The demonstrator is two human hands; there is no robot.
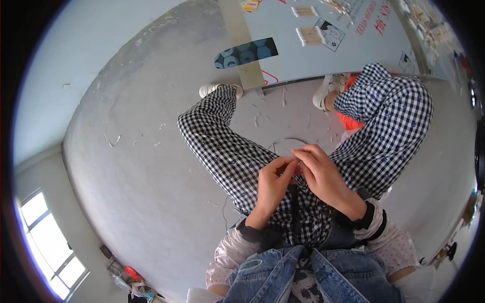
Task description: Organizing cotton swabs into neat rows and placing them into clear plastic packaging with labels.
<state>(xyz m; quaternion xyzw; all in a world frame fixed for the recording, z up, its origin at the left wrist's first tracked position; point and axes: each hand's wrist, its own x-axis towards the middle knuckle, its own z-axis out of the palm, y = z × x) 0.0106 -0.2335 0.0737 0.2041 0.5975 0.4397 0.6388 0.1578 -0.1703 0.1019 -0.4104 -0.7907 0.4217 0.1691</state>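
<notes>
our left hand (273, 183) and right hand (318, 169) meet above the checked trousers (222, 146), fingertips pinched together on something too small to make out.

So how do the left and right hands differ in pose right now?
The left hand comes up from below with its fingers curled, fingertips pinching near the middle. The right hand lies across from the right side, higher, its fingers stretched leftward over the left hand's fingertips. The right wrist wears a dark cuff; the left sleeve is grey. Both are bare, meet above the checked trousers, and whatever they pinch is too small to tell.
</notes>
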